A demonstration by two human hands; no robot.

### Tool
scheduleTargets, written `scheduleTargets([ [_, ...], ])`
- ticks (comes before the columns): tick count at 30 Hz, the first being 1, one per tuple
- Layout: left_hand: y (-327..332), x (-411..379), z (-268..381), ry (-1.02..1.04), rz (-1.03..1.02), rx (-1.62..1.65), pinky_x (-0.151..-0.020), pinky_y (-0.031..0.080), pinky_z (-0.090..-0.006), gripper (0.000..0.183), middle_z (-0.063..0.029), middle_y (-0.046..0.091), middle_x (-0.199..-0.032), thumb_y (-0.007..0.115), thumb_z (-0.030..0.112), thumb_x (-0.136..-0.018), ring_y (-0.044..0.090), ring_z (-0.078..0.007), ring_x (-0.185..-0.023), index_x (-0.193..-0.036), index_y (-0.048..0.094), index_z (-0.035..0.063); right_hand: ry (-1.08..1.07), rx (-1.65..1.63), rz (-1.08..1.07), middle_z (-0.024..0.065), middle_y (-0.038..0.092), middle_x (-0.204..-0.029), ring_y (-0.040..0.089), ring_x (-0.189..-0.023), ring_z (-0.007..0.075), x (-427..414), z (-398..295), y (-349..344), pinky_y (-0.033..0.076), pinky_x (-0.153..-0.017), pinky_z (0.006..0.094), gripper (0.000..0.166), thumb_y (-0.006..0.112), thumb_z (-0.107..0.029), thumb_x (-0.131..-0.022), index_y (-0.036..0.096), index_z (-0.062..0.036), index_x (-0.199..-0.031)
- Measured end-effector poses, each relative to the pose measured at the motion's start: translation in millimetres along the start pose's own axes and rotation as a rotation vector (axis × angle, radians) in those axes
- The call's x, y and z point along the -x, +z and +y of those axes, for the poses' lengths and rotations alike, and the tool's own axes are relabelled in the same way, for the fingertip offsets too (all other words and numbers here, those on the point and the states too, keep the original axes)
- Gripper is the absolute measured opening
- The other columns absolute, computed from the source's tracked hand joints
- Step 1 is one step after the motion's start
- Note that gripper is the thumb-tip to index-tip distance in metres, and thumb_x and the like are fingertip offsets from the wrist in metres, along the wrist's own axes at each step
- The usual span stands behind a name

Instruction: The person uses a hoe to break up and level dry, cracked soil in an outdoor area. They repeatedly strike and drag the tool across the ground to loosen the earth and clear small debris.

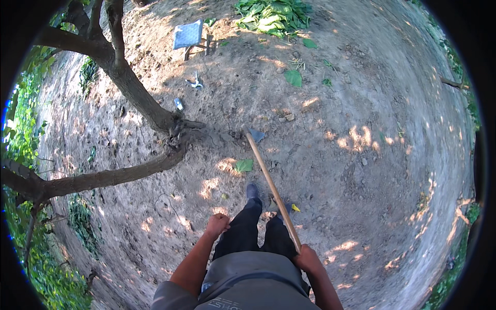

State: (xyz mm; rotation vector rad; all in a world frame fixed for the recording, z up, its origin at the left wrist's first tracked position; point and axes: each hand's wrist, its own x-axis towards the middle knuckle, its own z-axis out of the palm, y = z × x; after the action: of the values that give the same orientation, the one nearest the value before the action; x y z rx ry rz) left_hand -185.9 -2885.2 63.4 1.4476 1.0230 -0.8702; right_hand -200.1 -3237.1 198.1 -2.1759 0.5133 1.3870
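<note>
My right hand grips the lower end of a long wooden handle beside my hip. The handle slants away to the upper left, past my feet. At its far end a flat grey hoe blade rests at the bare soil, just right of the tree's base. My left hand hangs by my left thigh with its fingers curled in and nothing seen in it. Between the blade and my shoes, a green leaf lies on the ground.
A forked tree trunk rises at the left, with a low branch reaching left. Beyond are a small stool with a blue seat, a heap of green leaves, a pale blue-white object and a small blue-and-white item.
</note>
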Motion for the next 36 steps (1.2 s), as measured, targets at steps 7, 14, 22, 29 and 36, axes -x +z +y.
scheduleTargets([
  [7,10.7,-1.6,6.9,0.009,-0.029,0.026,-0.051,0.048,-0.0251,0.018,-0.0068,0.059,-0.071,0.057,0.018,-0.083,0.059,-0.0141,-0.060,-0.084,0.058,0.0004,-0.069,0.017,0.105,0.0321,0.057,-0.086,0.056,-0.089,0.0458,0.5,-18.0,-23.5,0.045,-0.077,0.0476,0.031,0.055,-0.011,-0.067,0.048,0.0085,-0.090],
  [14,6.9,0.4,8.2,-0.002,-0.004,0.050,-0.051,0.048,-0.0254,0.018,-0.0075,0.059,-0.071,0.056,0.017,-0.083,0.059,-0.0145,-0.060,-0.085,0.057,-0.0004,-0.151,-0.040,0.077,0.0331,0.056,-0.086,0.056,-0.087,0.0463,-10.9,-61.4,-29.7,0.045,-0.075,0.0473,0.031,0.054,-0.011,-0.070,0.046,0.0081,-0.093],
  [22,4.6,-6.0,-0.3,0.005,-0.018,0.055,-0.047,0.046,-0.0283,0.018,-0.0104,0.057,-0.070,0.056,0.013,-0.082,0.057,-0.0175,-0.056,-0.085,0.054,-0.0040,-0.231,-0.199,-0.039,0.0321,0.058,-0.086,0.058,-0.086,0.0425,-73.4,-61.6,15.3,0.046,-0.074,0.0455,0.031,0.059,-0.013,-0.069,0.051,0.0078,-0.090],
  [29,-19.2,-63.7,-66.1,0.282,0.009,-0.127,-0.048,0.048,-0.0296,0.022,-0.0107,0.057,-0.073,0.058,0.016,-0.082,0.059,-0.0190,-0.057,-0.090,0.054,-0.0037,-0.224,-0.141,-0.083,0.0309,0.058,-0.089,0.058,-0.089,0.0416,-60.4,-38.3,13.6,0.046,-0.077,0.0437,0.033,0.060,-0.015,-0.067,0.053,0.0082,-0.090],
  [36,-20.9,-89.8,-74.9,0.386,-0.096,-0.206,-0.048,0.047,-0.0295,0.019,-0.0109,0.057,-0.073,0.057,0.015,-0.083,0.058,-0.0193,-0.057,-0.087,0.053,-0.0034,-0.174,-0.199,0.076,0.0282,0.059,-0.083,0.059,-0.084,0.0400,-56.7,-26.4,3.3,0.047,-0.073,0.0428,0.033,0.064,-0.017,-0.066,0.053,0.0075,-0.084],
])
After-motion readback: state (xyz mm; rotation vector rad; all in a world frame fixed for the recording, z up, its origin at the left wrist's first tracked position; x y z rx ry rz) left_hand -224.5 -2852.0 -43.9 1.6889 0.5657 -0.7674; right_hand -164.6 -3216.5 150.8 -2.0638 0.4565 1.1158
